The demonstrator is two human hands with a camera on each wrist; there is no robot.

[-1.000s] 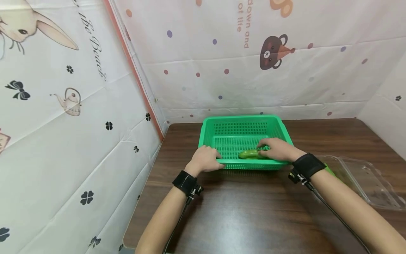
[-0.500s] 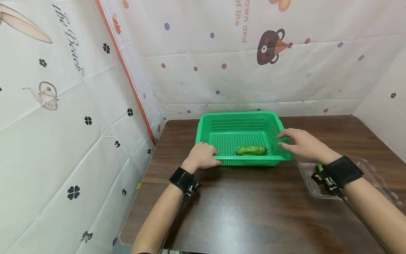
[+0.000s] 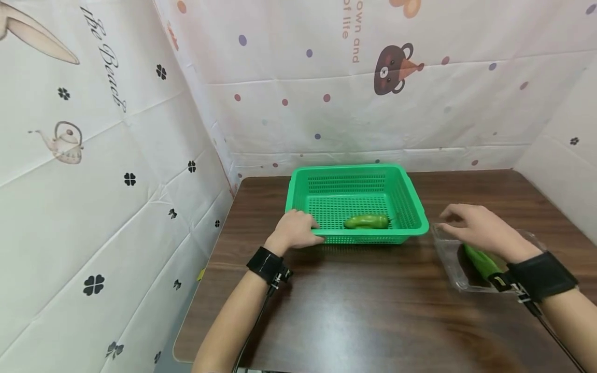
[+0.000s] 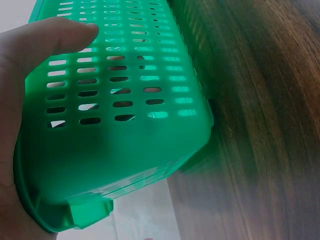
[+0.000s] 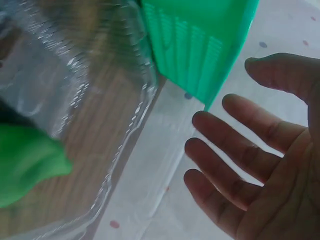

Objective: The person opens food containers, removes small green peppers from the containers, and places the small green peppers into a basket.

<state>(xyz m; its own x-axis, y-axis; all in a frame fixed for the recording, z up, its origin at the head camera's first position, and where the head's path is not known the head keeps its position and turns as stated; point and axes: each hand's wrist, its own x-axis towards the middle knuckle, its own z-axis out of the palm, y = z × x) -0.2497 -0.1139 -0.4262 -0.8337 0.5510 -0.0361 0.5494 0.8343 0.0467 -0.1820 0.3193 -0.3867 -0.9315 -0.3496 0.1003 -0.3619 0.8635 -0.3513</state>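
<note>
My left hand (image 3: 295,229) grips the near-left rim of a green perforated plastic basket (image 3: 347,232). In the left wrist view the thumb (image 4: 65,36) lies along its slotted outer wall. One green pepper (image 3: 367,221) lies on the basket floor near the front wall. To the right, my right hand (image 3: 485,230) is over a clear plastic container (image 3: 446,259), holding nothing. The right wrist view shows its fingers spread and slightly bent. Inside the container is another smooth green pepper (image 5: 30,160), partly hidden by the hand and wrist in the head view.
The brown wood-grain table (image 3: 364,300) carries the basket at its back and the clear container at the right. Printed cloth (image 3: 261,119) hangs behind the table and along both sides. A cable runs from each wristband (image 3: 543,274).
My right hand has let go of the pepper in the basket and moved right, out over the clear container. The left hand keeps its grip on the basket rim.
</note>
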